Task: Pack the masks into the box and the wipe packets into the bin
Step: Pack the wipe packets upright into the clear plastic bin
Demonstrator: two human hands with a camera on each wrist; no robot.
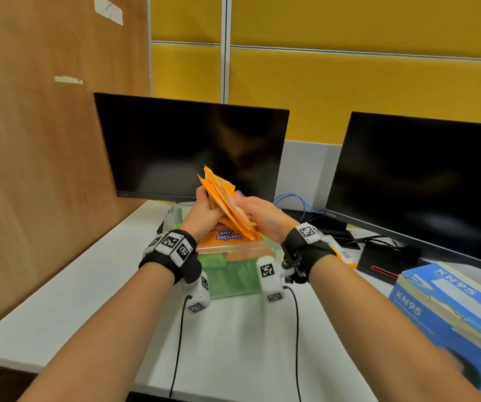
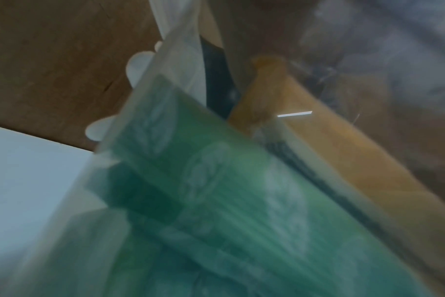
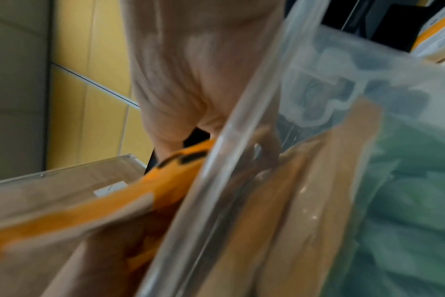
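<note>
Both wrist views blurred; clear plastic bin (image 1: 235,250) half hidden behind wrists, green packets (image 1: 233,275) inside. Left hand (image 1: 204,213) and right hand (image 1: 258,211), fingers curled, grip fanned orange wipe packets (image 1: 222,195) above bin. Blue KN95 cardboard box (image 1: 451,303) cut off right; black monitor (image 1: 190,146) behind.

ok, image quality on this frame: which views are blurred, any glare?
Head view: mostly sharp, the orange wipe packets and the blue KN95 box edge smeared by motion, straight lines bowed by the wide lens. Left wrist view: heavy motion blur across the clear bin and its green packets. Right wrist view: softer blur, bright glare streaks along the bin's rim.
</note>
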